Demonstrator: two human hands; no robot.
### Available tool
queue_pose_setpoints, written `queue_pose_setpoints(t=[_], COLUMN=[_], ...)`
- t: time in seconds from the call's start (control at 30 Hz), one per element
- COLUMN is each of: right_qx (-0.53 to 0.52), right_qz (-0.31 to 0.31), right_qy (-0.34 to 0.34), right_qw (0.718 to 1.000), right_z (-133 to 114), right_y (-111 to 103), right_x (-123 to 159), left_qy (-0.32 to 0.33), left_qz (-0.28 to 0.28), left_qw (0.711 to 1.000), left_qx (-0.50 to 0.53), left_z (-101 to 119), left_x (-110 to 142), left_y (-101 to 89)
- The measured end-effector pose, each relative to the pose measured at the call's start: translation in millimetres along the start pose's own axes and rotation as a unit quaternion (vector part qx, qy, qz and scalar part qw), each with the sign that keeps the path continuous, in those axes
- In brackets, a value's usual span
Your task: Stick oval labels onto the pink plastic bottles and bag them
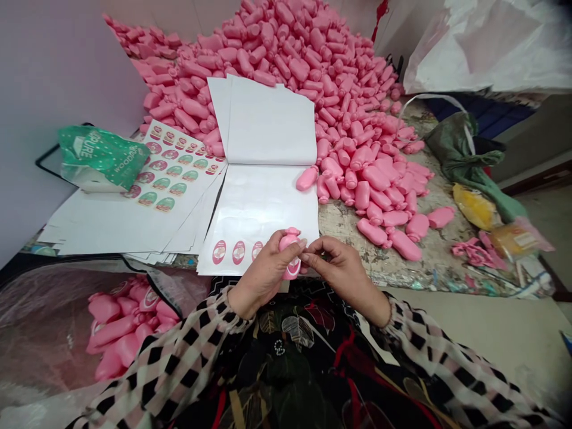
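Note:
My left hand (263, 271) is wrapped round a small pink plastic bottle (289, 239), held upright over the table's front edge. An oval pink-and-white sticker (294, 268) shows on the bottle's front, partly covered by fingers. My right hand (337, 265) has thumb and forefinger pinched together at the bottle's right side, by the sticker's edge; whatever lies between those fingertips is hidden. Just behind both hands lies a white sticker sheet (263, 202), with a row of oval pink stickers (238, 252) along its near edge. One pink bottle rests on the sheet's right side.
A large heap of pink bottles (286, 47) covers the table's back and right. Other printed sticker sheets (170, 167) and a green plastic packet (102, 156) lie left. Below left, a clear bag (40, 322) holds more bottles. A green sack (465, 143) and yellow packet (474, 205) sit right.

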State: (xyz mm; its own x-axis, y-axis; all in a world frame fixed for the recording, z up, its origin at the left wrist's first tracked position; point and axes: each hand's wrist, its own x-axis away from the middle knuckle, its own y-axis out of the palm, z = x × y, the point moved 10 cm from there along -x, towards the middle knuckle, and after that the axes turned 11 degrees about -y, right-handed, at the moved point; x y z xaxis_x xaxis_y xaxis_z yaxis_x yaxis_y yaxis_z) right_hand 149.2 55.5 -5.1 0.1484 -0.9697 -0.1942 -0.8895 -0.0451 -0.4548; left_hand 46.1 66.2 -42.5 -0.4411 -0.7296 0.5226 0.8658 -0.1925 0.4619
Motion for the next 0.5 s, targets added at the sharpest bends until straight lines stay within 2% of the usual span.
queue_pose_setpoints(t=[0.1, 0.17, 0.23, 0.3, 0.4, 0.5], right_qx=[0.078, 0.055, -0.008, -0.044, -0.031, -0.016], right_qz=[0.033, 0.064, 0.074, 0.071, 0.066, 0.029], right_qy=[-0.025, 0.007, 0.049, 0.074, 0.077, 0.064], right_qw=[0.996, 0.996, 0.996, 0.994, 0.994, 0.997], right_z=[-1, 8, 19, 24, 19, 10], right_y=[-19, -31, -32, -25, -9, 13], right_x=[-1, 0, 2, 5, 9, 13], left_qy=[0.007, 0.012, 0.008, -0.001, 0.006, 0.047], left_qz=[0.026, 0.027, 0.020, 0.008, 0.006, 0.057], left_qw=[0.999, 0.999, 0.999, 1.000, 1.000, 0.997], left_qx=[-0.019, -0.025, -0.028, -0.022, 0.003, 0.013], left_z=[5, 10, 11, 8, 0, 2], left_x=[2, 4, 6, 5, 2, 0], left_y=[-7.0, -9.1, -8.2, -4.2, 1.5, -6.1])
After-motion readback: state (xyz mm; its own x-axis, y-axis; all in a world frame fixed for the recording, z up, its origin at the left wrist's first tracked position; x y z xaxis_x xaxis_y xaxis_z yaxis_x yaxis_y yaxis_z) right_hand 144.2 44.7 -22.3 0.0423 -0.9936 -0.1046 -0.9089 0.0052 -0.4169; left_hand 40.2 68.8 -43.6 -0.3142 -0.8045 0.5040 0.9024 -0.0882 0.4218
